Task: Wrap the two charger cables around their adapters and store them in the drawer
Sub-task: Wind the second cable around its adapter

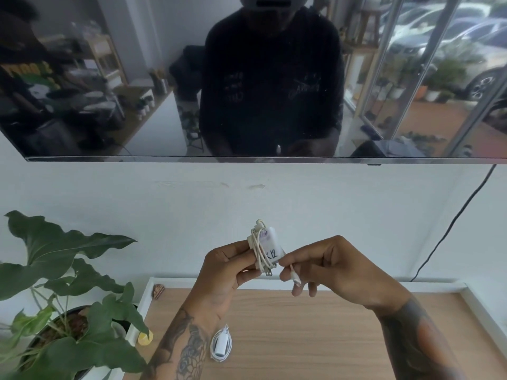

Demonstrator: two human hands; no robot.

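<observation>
My left hand (pixel 227 266) grips a white charger adapter (pixel 267 248) with handwriting on its face and its prongs pointing down. A white cable is wound several turns around it. My right hand (pixel 326 266) pinches the loose end of that cable (pixel 294 275), whose connector hangs just below my fingers. Both hands are raised above an open drawer (pixel 307 325) with a wooden bottom and white walls. A second white adapter (pixel 221 343), its cable wrapped around it, lies on the drawer bottom near the left wall.
A potted plant (pixel 63 283) with large green leaves stands left of the drawer. A wall-mounted dark screen (pixel 247 78) hangs above, reflecting the room. A black cord (pixel 450 223) runs down the white wall at right. A small brown object (pixel 158 290) sits at the drawer's back left corner.
</observation>
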